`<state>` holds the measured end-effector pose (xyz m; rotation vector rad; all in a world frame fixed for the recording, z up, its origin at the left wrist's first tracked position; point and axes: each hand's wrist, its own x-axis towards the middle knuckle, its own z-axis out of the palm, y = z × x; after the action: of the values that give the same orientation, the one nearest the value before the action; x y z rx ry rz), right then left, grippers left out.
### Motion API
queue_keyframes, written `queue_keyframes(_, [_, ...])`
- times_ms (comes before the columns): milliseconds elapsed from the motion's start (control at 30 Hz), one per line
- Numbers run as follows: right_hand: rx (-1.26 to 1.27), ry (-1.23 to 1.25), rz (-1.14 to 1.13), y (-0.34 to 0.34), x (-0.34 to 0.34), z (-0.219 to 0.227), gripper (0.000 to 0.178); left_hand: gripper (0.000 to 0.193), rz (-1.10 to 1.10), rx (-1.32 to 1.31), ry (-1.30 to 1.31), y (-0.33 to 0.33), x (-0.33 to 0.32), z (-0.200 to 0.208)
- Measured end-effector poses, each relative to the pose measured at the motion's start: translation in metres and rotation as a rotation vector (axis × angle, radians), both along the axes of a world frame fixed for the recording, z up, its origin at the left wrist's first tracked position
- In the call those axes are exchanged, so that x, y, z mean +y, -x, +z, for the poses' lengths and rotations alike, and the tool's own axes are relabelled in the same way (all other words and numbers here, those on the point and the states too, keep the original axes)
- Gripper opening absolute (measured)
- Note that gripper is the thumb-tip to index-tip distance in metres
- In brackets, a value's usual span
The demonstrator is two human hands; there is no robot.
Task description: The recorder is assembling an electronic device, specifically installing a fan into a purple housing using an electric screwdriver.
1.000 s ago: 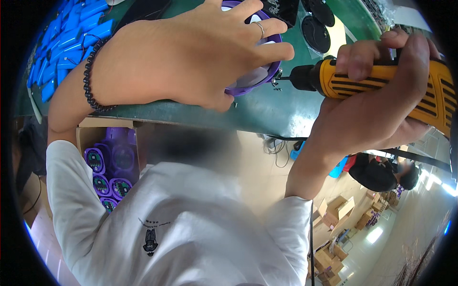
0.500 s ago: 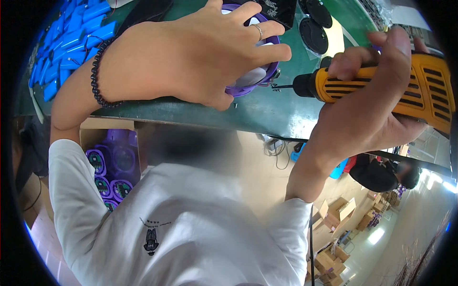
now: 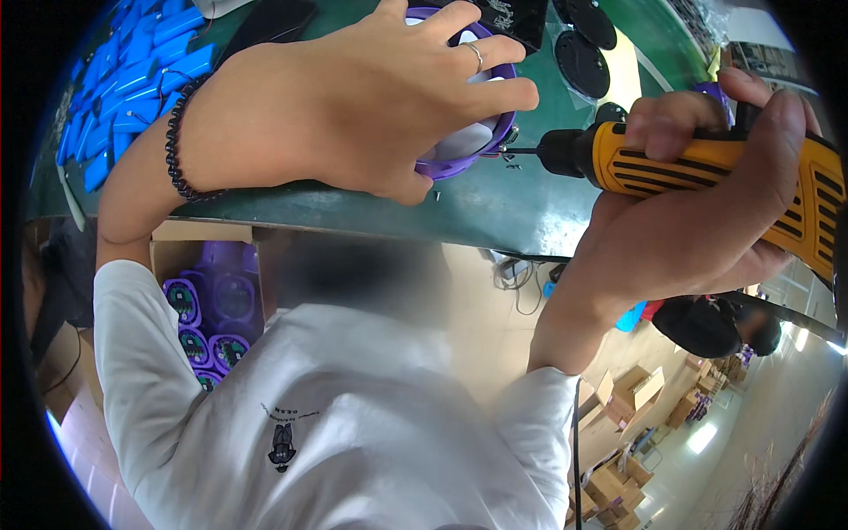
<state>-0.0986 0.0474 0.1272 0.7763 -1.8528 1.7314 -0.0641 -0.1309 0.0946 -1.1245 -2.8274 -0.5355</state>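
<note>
My left hand (image 3: 353,110) lies over a round purple housing (image 3: 452,167) with white parts inside, fingers spread across it and thumb at its near side. The hand hides much of the housing. In my right hand (image 3: 698,243) is a yellow and black power screwdriver (image 3: 645,177), held level. Its thin bit reaches the right side of the housing, where small metal parts show; the exact contact is too small to make out. A tiny screw (image 3: 437,196) lies on the green table (image 3: 353,209) near my left thumb.
Many blue battery packs (image 3: 132,79) are heaped at the left. Round black discs (image 3: 581,66) lie beyond the bit. Below the table edge, a carton holds purple housings (image 3: 231,300). Another person (image 3: 698,327) and open cartons (image 3: 632,397) appear at right.
The screwdriver has turned slightly and its bit has come level against the housing's side. My right thumb has shifted outward. My left hand keeps its place on the housing.
</note>
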Motion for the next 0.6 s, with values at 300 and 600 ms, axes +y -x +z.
queue_keyframes(300, [0.027, 0.061, -0.087, -0.011, -0.023, 0.0, 0.024, 0.076, -0.022, 0.153, -0.049, -0.004, -0.004, -0.022])
queue_keyframes(600, [0.06, 0.11, -0.09, -0.002, -0.013, -0.01, 0.022, 0.073, 0.01, -0.221, 0.047, 0.005, 0.005, 0.019])
